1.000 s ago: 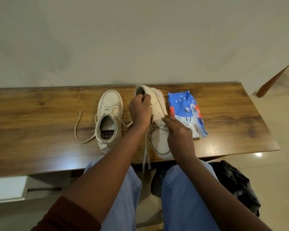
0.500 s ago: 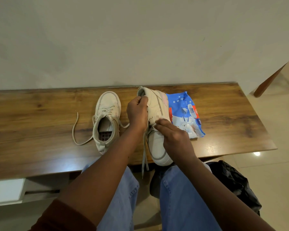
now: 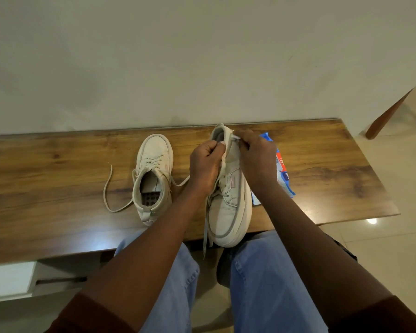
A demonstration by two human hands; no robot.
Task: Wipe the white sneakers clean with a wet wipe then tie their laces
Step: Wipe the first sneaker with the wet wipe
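Note:
Two white sneakers are on the wooden table point(image 3: 58, 169). The left sneaker point(image 3: 154, 174) stands upright, toe to the wall, with a loose lace point(image 3: 108, 193) trailing left. The right sneaker point(image 3: 231, 203) lies tilted with its toe over the table's front edge and its laces hanging down. My left hand point(image 3: 205, 164) grips that shoe's collar near the heel. My right hand point(image 3: 257, 157) pinches a small white wet wipe point(image 3: 235, 137) against the heel's outer side. The blue wet-wipe pack point(image 3: 282, 174) lies behind my right hand, mostly hidden.
A plain wall runs right behind the table. A wooden chair leg point(image 3: 389, 111) stands at the far right on the tiled floor. A dark bag point(image 3: 344, 248) sits on the floor by my right knee. White furniture point(image 3: 7, 277) shows under the table at left.
My right hand has moved with the wipe from the shoe's middle up to its heel end. My left hand kept its hold on the collar.

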